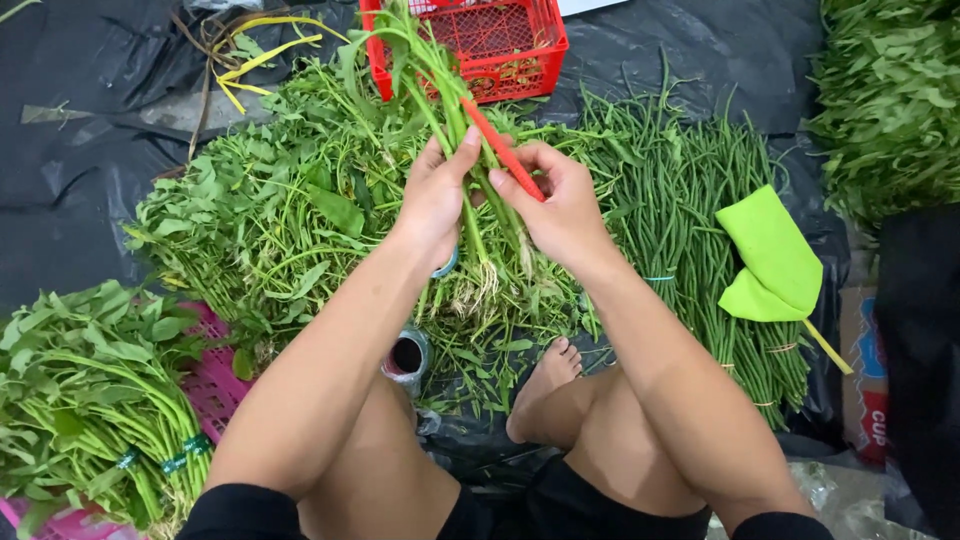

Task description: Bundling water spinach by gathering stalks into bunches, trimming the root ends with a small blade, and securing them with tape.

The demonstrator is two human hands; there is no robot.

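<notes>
A red plastic crate [505, 45] is seen at the top edge, cut off above; only loose scraps can be made out through its mesh. A pink plastic basket [215, 385] is partly buried under tied bundles of leafy greens [90, 400] at the lower left. A small tape roll [405, 355] is stood between the knees. At the right edge a cardboard box [868, 370] with a blue and red printed label is mostly hidden by a dark bag. A folded green cloth [770, 255] is laid on the long beans [690, 220].

A bunch of water spinach stems [455, 130] is held upright over the loose greens pile [290, 200], clasped by the left hand [435, 200] with fingers closed around the stalks. A red band [505, 150] is pinched by the right hand [560, 205] and drawn against the bunch. The roots are partly hidden behind the wrists.
</notes>
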